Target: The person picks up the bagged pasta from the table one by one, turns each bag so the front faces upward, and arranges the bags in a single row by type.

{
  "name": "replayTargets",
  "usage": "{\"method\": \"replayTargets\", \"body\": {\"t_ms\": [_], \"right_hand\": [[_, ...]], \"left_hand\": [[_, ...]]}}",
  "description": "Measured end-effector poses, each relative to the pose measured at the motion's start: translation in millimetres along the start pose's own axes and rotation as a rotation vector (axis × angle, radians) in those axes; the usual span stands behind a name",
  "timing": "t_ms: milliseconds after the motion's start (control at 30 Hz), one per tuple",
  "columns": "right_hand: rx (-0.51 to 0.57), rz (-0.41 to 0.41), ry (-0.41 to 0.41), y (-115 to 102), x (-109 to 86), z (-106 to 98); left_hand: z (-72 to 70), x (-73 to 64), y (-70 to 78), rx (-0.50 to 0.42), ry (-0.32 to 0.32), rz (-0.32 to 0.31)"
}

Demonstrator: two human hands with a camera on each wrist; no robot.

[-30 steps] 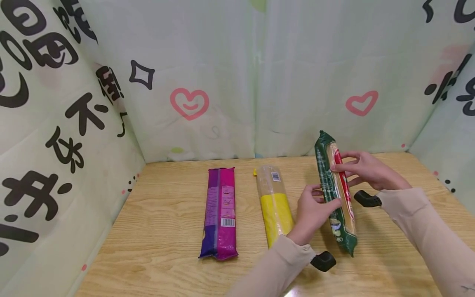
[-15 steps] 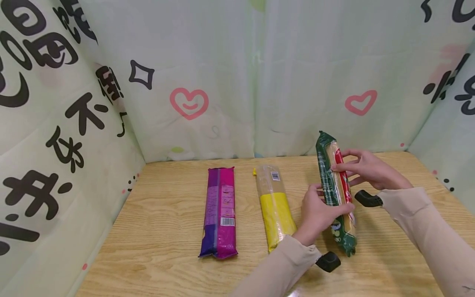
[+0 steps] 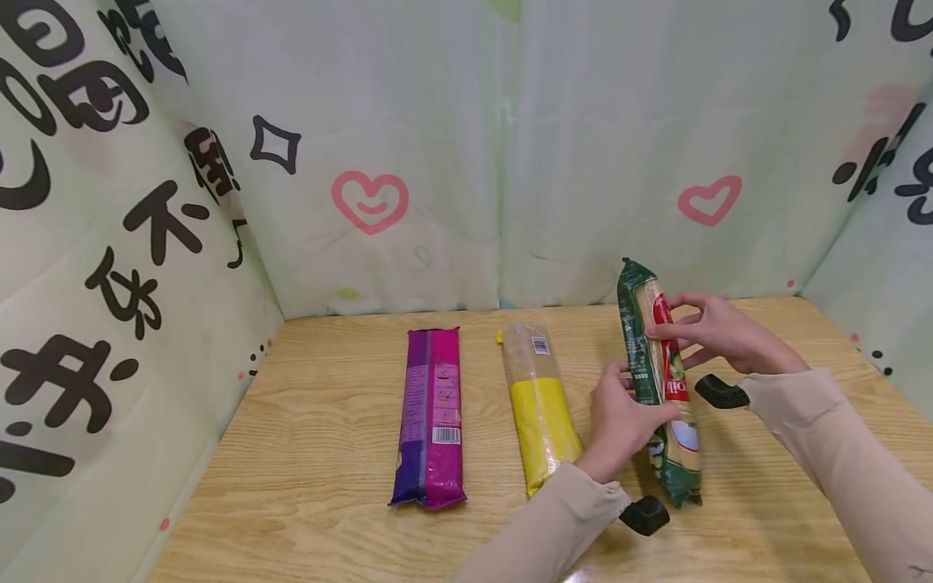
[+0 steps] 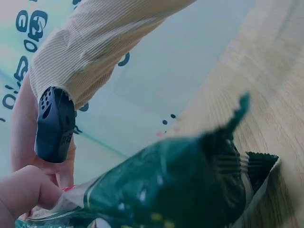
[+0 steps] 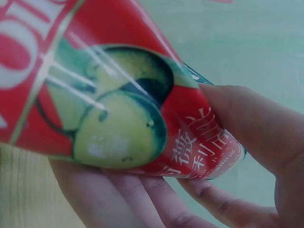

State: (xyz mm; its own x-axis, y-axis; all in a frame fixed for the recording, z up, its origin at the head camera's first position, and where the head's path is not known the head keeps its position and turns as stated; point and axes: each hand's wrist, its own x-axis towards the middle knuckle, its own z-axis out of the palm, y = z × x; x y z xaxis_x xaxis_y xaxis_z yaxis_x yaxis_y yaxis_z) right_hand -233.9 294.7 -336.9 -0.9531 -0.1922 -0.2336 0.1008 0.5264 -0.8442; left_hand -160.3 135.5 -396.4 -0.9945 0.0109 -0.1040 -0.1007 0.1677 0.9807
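Note:
Both hands hold a green-and-red pasta packet (image 3: 637,348) at a slant on the right side of the table, its top end leaning away. My left hand (image 3: 619,421) grips the lower half, thumb lying across the front. Higher up, my right hand (image 3: 725,332) has the opposite edge between thumb and fingers. In the left wrist view the packet's crimped green lower end (image 4: 190,175) is close over the wood. The right wrist view shows its red label with green olives (image 5: 118,123), fingers behind it.
A yellow-and-clear packet (image 3: 543,413) lies just left of my left hand, partly covered by the sleeve. Further left lies a pink-and-purple packet (image 3: 430,413). The wooden table (image 3: 313,453) ends at printed curtains (image 3: 437,267) behind and at both sides.
The pasta packet has turned about its long axis, bringing more of its red label into view. My left thumb has moved right across its front. The other packets stay put.

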Motion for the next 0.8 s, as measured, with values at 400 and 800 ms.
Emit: {"method": "replayTargets", "body": {"t_ms": [400, 800], "right_hand": [[-0.112, -0.004, 0.029, -8.0, -3.7, 7.6], [-0.122, 0.004, 0.016, -4.8, -4.1, 6.4]], "left_hand": [[-1.5, 5.1, -3.4, -0.125, 0.001, -0.033], [-9.2, 7.6, -5.3, -0.226, -0.027, -0.05]]}}
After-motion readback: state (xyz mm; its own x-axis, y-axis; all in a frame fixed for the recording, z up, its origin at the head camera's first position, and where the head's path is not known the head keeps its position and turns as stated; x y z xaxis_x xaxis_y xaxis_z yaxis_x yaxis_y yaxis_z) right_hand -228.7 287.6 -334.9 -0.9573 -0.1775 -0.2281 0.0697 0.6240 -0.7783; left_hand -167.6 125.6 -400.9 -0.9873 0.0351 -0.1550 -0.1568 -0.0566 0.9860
